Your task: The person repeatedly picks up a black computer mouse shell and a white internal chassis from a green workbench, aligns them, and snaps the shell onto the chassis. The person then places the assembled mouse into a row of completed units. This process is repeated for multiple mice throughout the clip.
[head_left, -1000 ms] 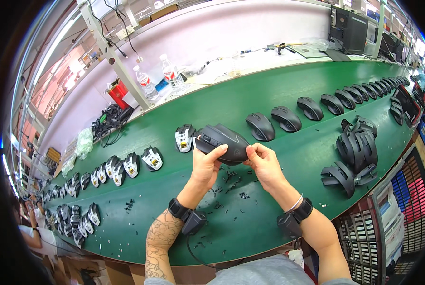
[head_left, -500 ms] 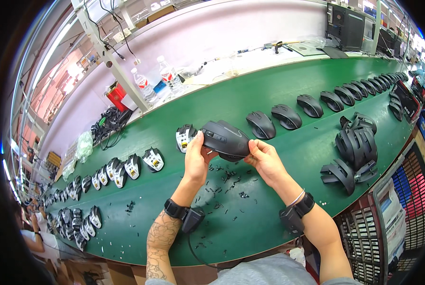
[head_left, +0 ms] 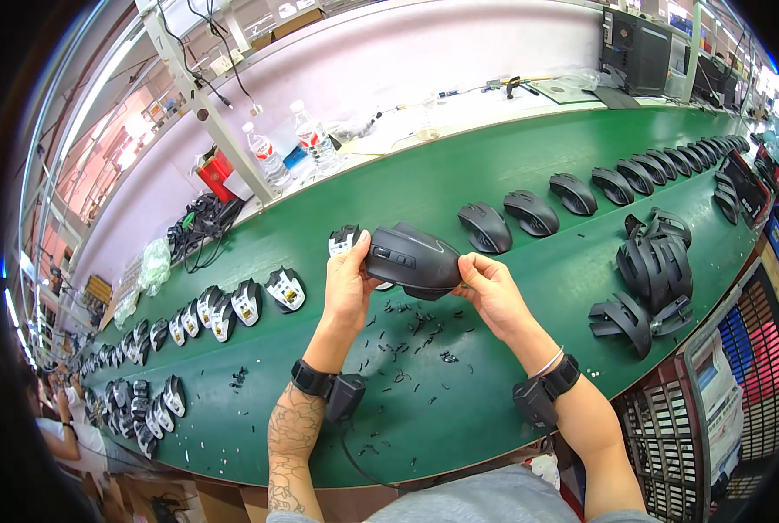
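A black computer mouse (head_left: 414,260) is held up over the green bench between my two hands. My left hand (head_left: 349,283) pinches its front end near the scroll wheel, and my right hand (head_left: 494,296) grips its rear end with thumb and fingers. Just behind my left hand lies an open mouse base (head_left: 344,237) with white inner parts, partly hidden by the hand and the held mouse. Small black plastic scraps (head_left: 420,322) are scattered on the bench under my hands.
Closed black mice (head_left: 484,228) run in a row to the far right. Open mouse bases (head_left: 285,289) line the left. Stacked black shells (head_left: 654,261) sit at right, beside a black plastic crate (head_left: 664,427). Water bottles (head_left: 315,139) stand on the back ledge.
The held mouse has turned slightly and shifted a little to the right. My left hand has moved slightly left and tilted. Both hands keep their grip.
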Tool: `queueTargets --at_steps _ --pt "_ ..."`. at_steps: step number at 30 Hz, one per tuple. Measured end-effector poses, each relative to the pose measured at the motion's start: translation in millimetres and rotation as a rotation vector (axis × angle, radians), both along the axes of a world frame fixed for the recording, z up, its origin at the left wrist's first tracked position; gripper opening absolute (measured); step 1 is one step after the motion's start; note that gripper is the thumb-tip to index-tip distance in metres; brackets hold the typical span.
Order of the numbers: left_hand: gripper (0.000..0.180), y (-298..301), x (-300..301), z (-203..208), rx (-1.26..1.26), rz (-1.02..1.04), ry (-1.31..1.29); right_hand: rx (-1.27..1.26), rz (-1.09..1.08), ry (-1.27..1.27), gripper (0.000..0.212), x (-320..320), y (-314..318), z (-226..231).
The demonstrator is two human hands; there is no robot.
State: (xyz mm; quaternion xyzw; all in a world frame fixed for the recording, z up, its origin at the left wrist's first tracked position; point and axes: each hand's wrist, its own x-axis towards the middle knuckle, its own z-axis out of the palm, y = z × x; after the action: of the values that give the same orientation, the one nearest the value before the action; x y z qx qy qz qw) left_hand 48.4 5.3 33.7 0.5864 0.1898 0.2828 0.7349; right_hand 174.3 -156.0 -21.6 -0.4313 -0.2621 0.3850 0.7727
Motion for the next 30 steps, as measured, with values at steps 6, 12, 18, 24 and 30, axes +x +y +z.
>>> queueTargets --at_steps 6,12,18,24,30 --pt "0.049 -8.2 -4.0 3.6 -0.212 -0.149 0.07 -0.011 0.104 0.378 0.032 0.4 -4.5 7.3" --pt "0.046 -35.1 -0.5 1.2 0.308 -0.334 0.198 0.011 0.132 0.607 0.032 3.4 -5.6 2.6" --pt "0.037 -41.5 2.9 -0.8 0.289 -0.257 0.196 -0.123 0.057 0.448 0.039 4.4 -7.6 4.9" --pt "0.037 -18.5 25.7 -20.5 0.114 -0.22 0.275 -0.872 -0.462 -0.972 0.048 27.9 -47.3 52.5" --pt "0.034 44.2 73.5 -66.3 0.22 -0.29 0.523 -1.134 -0.445 -1.313 0.063 36.5 -148.9 73.1"
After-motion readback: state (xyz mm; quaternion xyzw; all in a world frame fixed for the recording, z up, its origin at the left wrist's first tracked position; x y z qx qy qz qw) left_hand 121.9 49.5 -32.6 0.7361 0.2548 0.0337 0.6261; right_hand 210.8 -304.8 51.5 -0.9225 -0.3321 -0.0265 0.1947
